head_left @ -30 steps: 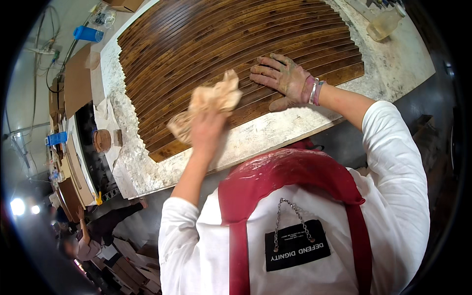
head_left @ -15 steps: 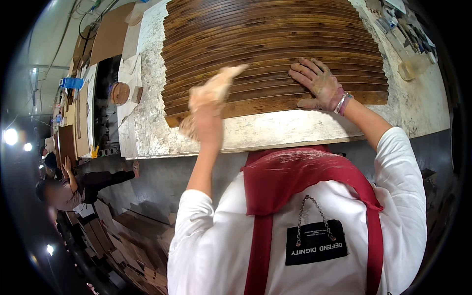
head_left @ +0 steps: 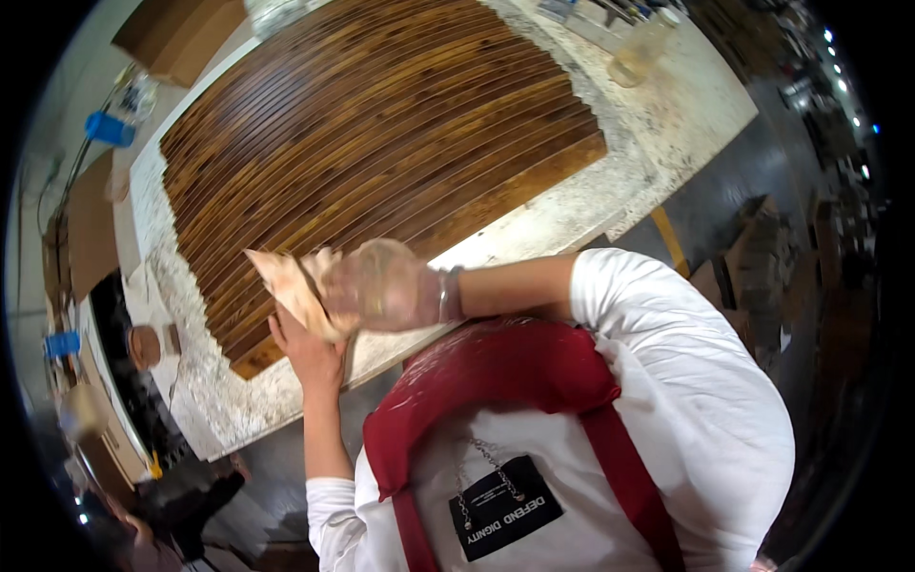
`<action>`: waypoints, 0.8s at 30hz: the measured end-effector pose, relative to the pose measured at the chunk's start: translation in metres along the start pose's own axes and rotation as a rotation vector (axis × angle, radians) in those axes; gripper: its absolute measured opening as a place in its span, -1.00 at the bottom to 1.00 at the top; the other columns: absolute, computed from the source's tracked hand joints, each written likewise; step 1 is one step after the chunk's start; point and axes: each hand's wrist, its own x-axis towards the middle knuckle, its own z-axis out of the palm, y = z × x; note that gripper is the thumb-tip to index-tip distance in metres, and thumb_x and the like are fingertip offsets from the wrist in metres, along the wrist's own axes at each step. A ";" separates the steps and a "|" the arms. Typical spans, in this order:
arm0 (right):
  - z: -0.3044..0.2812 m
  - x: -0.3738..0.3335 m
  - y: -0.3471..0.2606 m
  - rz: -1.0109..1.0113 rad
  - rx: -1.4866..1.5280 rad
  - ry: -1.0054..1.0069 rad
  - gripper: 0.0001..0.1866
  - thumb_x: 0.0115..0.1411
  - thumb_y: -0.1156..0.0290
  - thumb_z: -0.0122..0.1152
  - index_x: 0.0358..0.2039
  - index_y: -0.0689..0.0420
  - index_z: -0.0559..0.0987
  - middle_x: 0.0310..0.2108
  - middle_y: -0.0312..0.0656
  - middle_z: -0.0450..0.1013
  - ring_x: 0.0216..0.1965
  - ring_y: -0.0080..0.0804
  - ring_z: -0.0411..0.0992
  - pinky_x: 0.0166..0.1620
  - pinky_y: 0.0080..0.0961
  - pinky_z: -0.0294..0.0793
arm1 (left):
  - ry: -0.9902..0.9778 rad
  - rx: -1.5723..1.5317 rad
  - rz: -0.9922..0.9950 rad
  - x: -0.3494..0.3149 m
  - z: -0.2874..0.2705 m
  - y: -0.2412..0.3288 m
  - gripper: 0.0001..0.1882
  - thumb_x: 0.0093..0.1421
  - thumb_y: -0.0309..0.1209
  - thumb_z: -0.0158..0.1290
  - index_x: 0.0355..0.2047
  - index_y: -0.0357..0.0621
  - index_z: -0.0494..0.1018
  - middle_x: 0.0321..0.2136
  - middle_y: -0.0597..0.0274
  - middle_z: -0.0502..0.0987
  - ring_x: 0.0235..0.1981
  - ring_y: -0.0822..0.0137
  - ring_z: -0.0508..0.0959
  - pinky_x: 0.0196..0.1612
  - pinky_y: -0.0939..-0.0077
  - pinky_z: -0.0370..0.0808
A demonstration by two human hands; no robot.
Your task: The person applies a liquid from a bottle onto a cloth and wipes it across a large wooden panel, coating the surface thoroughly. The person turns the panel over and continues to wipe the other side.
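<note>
A pale, stained cloth (head_left: 295, 291) is bunched between my hands, above the near left edge of a panel of dark brown wooden strips (head_left: 381, 124). My left hand (head_left: 313, 357) grips it from below, one finger sticking out to the side. From the right, my right hand (head_left: 386, 286) reaches across with its bent fingers on the same cloth; it is stained and blurred by motion. The strips lie side by side on a whitish, paint-marked worktable (head_left: 648, 162), their ends stepped unevenly.
A cloudy plastic bottle (head_left: 643, 48) stands at the table's far right. At the left are a round brown container (head_left: 143, 347) and a small block (head_left: 172, 338) beside it. An open cardboard box (head_left: 181, 38) sits beyond the far left corner. Another person (head_left: 181, 524) is at lower left.
My right hand has left the strips and come across to the cloth. My left hand, holding the cloth, has drawn in toward the panel's near left edge. The view has turned.
</note>
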 end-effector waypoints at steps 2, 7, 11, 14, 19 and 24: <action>0.116 -0.015 0.046 -0.247 0.402 0.519 -0.65 0.18 0.15 0.14 0.00 -0.19 0.49 0.02 -0.37 0.43 0.06 -0.37 0.39 0.22 -0.19 0.24 | -0.111 0.107 0.032 0.018 0.028 0.003 -0.25 0.22 -0.01 -0.02 0.33 -0.10 0.12 0.39 0.11 0.04 0.40 -0.01 -0.01 0.37 -0.05 -0.16; 0.050 -0.078 0.111 0.323 -0.056 0.298 -0.68 0.05 0.32 0.24 -0.13 -0.09 0.53 -0.05 -0.27 0.44 0.06 -0.30 0.38 0.20 -0.20 0.24 | -0.100 0.054 -0.010 0.013 0.027 0.004 -0.15 0.17 -0.01 0.13 0.36 -0.06 0.07 0.41 0.01 -0.08 0.40 -0.07 -0.04 0.35 -0.13 -0.14; 0.065 -0.210 0.248 0.877 -0.240 0.738 -0.36 0.15 0.29 0.25 0.22 0.18 0.30 0.24 0.00 0.19 0.26 -0.13 0.18 0.30 -0.30 0.20 | -0.112 0.049 0.042 0.017 0.021 0.001 -0.12 0.16 -0.04 0.13 0.37 -0.13 0.03 0.41 -0.02 -0.09 0.41 -0.08 -0.08 0.37 -0.09 -0.18; -0.015 -0.210 0.242 1.238 -0.097 0.642 -0.63 0.31 0.45 0.00 0.13 0.15 0.37 0.08 -0.09 0.38 0.13 -0.18 0.34 0.23 -0.28 0.33 | -0.188 -0.024 -0.001 0.026 0.000 -0.006 -0.16 0.21 -0.04 0.06 0.38 -0.09 0.01 0.41 0.02 -0.06 0.42 -0.01 -0.06 0.38 -0.06 -0.19; 0.000 -0.060 0.196 0.466 -0.489 0.712 -0.68 0.22 0.41 0.04 0.00 0.09 0.47 -0.11 -0.11 0.43 -0.06 -0.25 0.39 0.05 -0.34 0.42 | 0.066 0.010 -0.035 0.091 -0.013 -0.059 -0.25 0.27 -0.11 -0.01 0.37 -0.14 0.03 0.41 0.06 -0.03 0.42 0.01 -0.06 0.39 -0.01 -0.18; 0.049 0.056 0.113 0.030 -0.182 0.584 -0.72 0.19 0.21 0.14 -0.08 -0.11 0.51 -0.09 -0.19 0.47 -0.07 -0.36 0.43 0.05 -0.25 0.43 | -0.215 0.063 -0.047 0.117 0.018 -0.083 -0.33 0.33 -0.10 -0.10 0.37 -0.03 0.04 0.41 0.15 -0.03 0.40 0.05 0.00 0.37 -0.03 -0.10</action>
